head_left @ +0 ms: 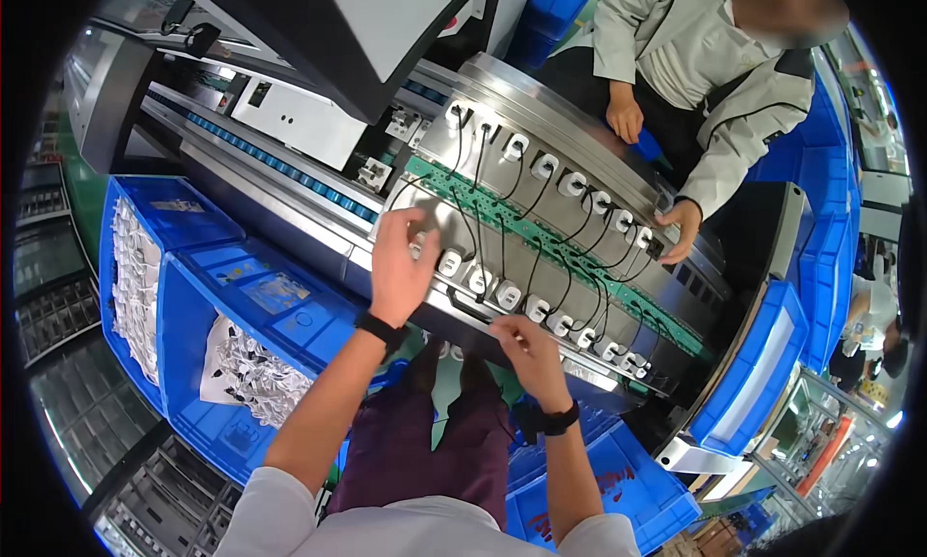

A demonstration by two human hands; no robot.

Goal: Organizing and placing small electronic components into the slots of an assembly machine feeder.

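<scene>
Two rows of small white plug-like housings (509, 294) sit along a metal fixture plate (526, 231), with thin black cables running from them to a green strip (463, 185) between the rows. My left hand (401, 267) rests over the left end of the near row. Its thumb stands apart from the fingers, and a white housing (417, 246) shows in the gap between them. At the plate's near edge my right hand (534, 359) hovers by the near row, fingers curled and the thumb close to the index finger. Whatever lies between those fingertips is too small to make out.
Blue bins (261, 287) on the left hold many white cabled parts (256, 364). Another blue bin (599, 485) stands low right. Across the plate a co-worker (700, 84) has one hand (684, 231) at the far row's right end. A machine housing (328, 26) overhangs the upper left.
</scene>
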